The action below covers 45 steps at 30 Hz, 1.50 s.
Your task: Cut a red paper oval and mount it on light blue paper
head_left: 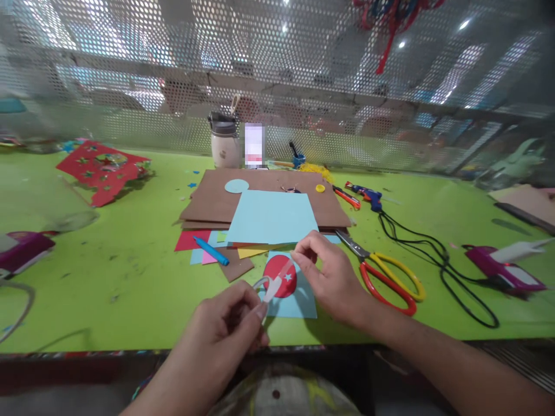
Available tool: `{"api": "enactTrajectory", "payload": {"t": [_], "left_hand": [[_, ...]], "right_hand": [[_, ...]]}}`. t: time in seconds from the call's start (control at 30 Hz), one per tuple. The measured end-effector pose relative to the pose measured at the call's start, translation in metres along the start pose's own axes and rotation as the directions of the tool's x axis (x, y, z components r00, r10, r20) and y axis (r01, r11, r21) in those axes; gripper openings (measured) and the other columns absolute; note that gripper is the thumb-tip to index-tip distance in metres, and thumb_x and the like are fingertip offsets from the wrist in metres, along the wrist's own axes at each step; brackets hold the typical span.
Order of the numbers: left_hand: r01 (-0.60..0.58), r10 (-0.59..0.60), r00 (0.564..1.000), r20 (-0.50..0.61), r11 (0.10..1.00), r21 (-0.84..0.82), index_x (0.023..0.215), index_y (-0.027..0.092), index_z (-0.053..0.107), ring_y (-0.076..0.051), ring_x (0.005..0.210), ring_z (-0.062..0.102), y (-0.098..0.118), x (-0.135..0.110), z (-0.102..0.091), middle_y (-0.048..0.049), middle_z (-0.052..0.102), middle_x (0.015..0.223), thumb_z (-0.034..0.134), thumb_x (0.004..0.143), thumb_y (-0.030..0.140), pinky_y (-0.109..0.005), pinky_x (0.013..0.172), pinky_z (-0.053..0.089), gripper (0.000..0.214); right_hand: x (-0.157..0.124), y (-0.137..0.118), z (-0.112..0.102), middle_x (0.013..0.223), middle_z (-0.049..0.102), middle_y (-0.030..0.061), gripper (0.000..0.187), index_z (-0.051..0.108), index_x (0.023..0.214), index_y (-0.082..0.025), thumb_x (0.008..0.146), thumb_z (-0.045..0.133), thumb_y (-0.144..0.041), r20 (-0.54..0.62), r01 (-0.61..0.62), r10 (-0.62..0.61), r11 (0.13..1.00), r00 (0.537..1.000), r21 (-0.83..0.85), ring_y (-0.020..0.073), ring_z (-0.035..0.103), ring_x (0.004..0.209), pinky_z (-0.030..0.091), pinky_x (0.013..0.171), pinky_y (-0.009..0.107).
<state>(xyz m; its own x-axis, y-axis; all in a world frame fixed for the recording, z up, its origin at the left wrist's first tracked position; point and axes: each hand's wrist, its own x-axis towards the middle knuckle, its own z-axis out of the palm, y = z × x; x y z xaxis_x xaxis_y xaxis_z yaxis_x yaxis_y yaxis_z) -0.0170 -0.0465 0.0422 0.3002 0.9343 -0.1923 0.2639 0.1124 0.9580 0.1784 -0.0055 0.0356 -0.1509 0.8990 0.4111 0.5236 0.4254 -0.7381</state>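
My left hand [225,332] is closed on what looks like a small tape roll [261,282], with its pale curved edge showing above the fingers. A whitish strip of tape [273,287] stretches from it up to my right hand [323,271], whose thumb and forefinger pinch the far end. Below the strip lies a red paper circle [277,293] with a small pale star [288,278] on it. The circle is over a light blue sheet [299,309] near the table's front edge. My left hand's inner fingers are partly hidden.
Brown cardboard [212,199] carries a light blue sheet [273,216] and pale circle [236,186]. A blue pen [211,251] lies left; scissors [385,283], a glue gun [368,195] and a black cord [444,260] lie right. A bottle [224,144] stands behind.
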Motion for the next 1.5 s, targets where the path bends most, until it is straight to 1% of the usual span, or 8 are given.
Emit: {"api": "enactTrajectory", "payload": {"t": [0.1, 0.2, 0.37, 0.6, 0.7, 0.87, 1.23, 1.5], "left_hand": [[-0.068, 0.069, 0.993, -0.098, 0.998, 0.018, 0.112, 0.023, 0.053, -0.016, 0.054, 0.059, -0.008, -0.005, 0.002, 0.0044, 0.059, 0.056, 0.054, 0.088, 0.040, -0.024, 0.053, 0.043, 0.029], [-0.102, 0.105, 0.994, -0.020, 0.988, 0.114, 0.129, 0.023, 0.045, -0.017, 0.060, 0.062, -0.012, -0.010, 0.004, 0.0014, 0.063, 0.065, 0.048, 0.092, 0.040, -0.025, 0.054, 0.044, 0.040], [-0.123, 0.120, 0.992, 0.029, 0.986, 0.115, 0.124, 0.026, 0.043, -0.017, 0.071, 0.061, -0.006, -0.010, 0.009, -0.0015, 0.067, 0.079, 0.045, 0.094, 0.039, -0.024, 0.056, 0.043, 0.033], [-0.156, 0.167, 0.985, -0.051, 0.973, 0.171, 0.106, 0.025, 0.047, -0.013, 0.058, 0.049, -0.003, -0.003, 0.021, 0.0068, 0.047, 0.064, 0.052, 0.091, 0.043, -0.023, 0.054, 0.038, 0.024], [-0.136, 0.137, 0.990, -0.015, 0.990, 0.038, 0.106, 0.025, 0.044, -0.013, 0.063, 0.057, -0.010, -0.004, 0.025, 0.0045, 0.054, 0.072, 0.053, 0.091, 0.039, -0.024, 0.057, 0.043, 0.023], [-0.071, 0.081, 0.996, 0.031, 0.967, -0.245, 0.102, 0.024, 0.038, -0.014, 0.059, 0.064, -0.010, -0.007, 0.032, 0.0008, 0.061, 0.081, 0.052, 0.091, 0.037, -0.020, 0.044, 0.043, 0.022], [-0.086, 0.094, 0.996, 0.010, 0.943, -0.320, 0.097, 0.027, 0.030, -0.010, 0.046, 0.064, -0.008, -0.007, 0.031, 0.0017, 0.067, 0.087, 0.051, 0.092, 0.029, -0.013, 0.035, 0.034, 0.021], [-0.082, 0.094, 0.995, 0.022, 0.941, -0.328, 0.091, 0.024, 0.039, -0.008, 0.045, 0.061, -0.010, -0.007, 0.032, 0.0001, 0.068, 0.086, 0.054, 0.091, 0.038, -0.013, 0.035, 0.032, 0.021]], "right_hand": [[-0.002, 0.003, -0.001, 0.074, 0.050, -0.0002, 0.019, 0.045, 0.073, -0.021, 0.091, 0.049, -0.018, -0.022, 0.019, -0.021, 0.999, 1.000, -0.049, 0.0161, 0.047, 0.069, 0.037, 0.065, 0.029], [-0.003, 0.004, -0.005, 0.073, 0.049, -0.0005, 0.019, 0.044, 0.073, -0.022, 0.091, 0.049, -0.018, -0.040, 0.029, -0.032, 0.996, 0.999, -0.079, 0.0159, 0.046, 0.068, 0.037, 0.064, 0.028], [-0.007, -0.002, -0.012, 0.073, 0.051, 0.0003, 0.017, 0.047, 0.075, -0.021, 0.091, 0.049, -0.019, -0.041, 0.033, -0.035, 0.998, 0.999, -0.055, 0.0154, 0.048, 0.068, 0.038, 0.064, 0.028], [-0.013, -0.023, -0.021, 0.069, 0.051, -0.0019, 0.016, 0.050, 0.076, -0.020, 0.092, 0.050, -0.024, 0.029, -0.052, 0.048, 0.990, 0.998, 0.133, 0.0128, 0.047, 0.063, 0.039, 0.059, 0.026], [-0.015, -0.030, -0.024, 0.068, 0.050, -0.0025, 0.016, 0.052, 0.077, -0.019, 0.092, 0.050, -0.025, 0.114, -0.107, 0.082, 0.967, 0.990, 0.233, 0.0121, 0.047, 0.062, 0.038, 0.058, 0.025], [-0.016, -0.039, -0.026, 0.070, 0.051, -0.0025, 0.015, 0.052, 0.078, -0.019, 0.093, 0.051, -0.024, 0.174, -0.132, 0.080, 0.942, 0.982, 0.310, 0.0118, 0.048, 0.063, 0.040, 0.059, 0.025], [-0.013, -0.034, -0.026, 0.066, 0.052, -0.0026, 0.016, 0.051, 0.079, -0.018, 0.092, 0.051, -0.027, 0.234, -0.234, 0.154, 0.898, 0.960, 0.372, 0.0123, 0.050, 0.062, 0.042, 0.061, 0.027], [-0.011, -0.034, -0.031, 0.068, 0.054, -0.0021, 0.015, 0.051, 0.080, -0.018, 0.093, 0.051, -0.027, 0.260, -0.245, 0.147, 0.883, 0.954, 0.399, 0.0124, 0.052, 0.063, 0.044, 0.061, 0.027]]}}
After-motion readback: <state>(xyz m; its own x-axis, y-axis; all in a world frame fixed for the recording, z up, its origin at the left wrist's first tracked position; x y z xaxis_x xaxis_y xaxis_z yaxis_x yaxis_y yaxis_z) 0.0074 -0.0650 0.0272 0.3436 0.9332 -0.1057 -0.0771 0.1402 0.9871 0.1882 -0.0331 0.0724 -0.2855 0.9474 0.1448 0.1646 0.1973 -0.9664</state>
